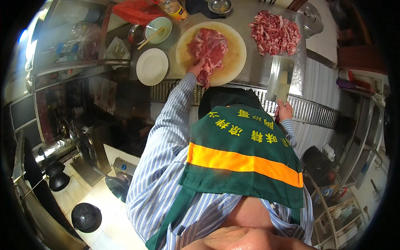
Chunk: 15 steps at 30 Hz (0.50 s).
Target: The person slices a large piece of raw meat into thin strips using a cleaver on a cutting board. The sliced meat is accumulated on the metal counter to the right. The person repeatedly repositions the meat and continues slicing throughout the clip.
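Note:
On the round cutting board [236, 67] lies a large piece of raw red meat [212, 45]. My left hand [195, 68] grips its narrow lower part from the left side, with the fingers partly hidden by the meat. The meat's near tip reaches the board's front edge. My right hand [283, 110] is closed around a cleaver [282, 73] at the front right of the steel table [250, 72]. Its broad blade points away from me over the table, well apart from the board. Beyond the blade sits a heap of cut raw meat strips [275, 32].
Left of the board are a white plate [152, 67] and a bowl [162, 26] with chopsticks across it. A bottle [175, 11], a red plastic bag [137, 12] and a small metal bowl [220, 5] stand behind. A metal pot [312, 20] is at the right.

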Available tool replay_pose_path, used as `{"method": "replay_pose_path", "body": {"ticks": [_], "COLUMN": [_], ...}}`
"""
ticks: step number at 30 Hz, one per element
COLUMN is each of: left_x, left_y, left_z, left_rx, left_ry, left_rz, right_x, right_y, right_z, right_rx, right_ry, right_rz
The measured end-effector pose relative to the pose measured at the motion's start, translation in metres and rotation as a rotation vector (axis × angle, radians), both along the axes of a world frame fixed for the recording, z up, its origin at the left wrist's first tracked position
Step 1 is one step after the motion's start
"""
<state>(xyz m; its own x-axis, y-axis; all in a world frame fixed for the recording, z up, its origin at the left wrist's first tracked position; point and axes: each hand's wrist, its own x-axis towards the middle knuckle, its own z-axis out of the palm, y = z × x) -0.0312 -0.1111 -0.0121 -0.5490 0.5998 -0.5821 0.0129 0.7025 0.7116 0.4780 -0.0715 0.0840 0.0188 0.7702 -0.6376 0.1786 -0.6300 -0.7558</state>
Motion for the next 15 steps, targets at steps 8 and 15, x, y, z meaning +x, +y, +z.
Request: {"method": "replay_pose_path", "body": {"ticks": [8,15], "left_x": [-0.022,-0.097], "left_y": [-0.02,-0.03], "left_z": [-0.001,0.001], "left_rx": [-0.004,-0.113], "left_ry": [-0.125,-0.087], "left_rz": [-0.146,-0.253], "right_x": [0.001,-0.022], "right_y": [-0.01,-0.007], "right_z": [-0.012,-0.008], "right_rx": [-0.009,0.033], "right_ry": [0.002,-0.029], "right_rz": [0.046,0.118]}}
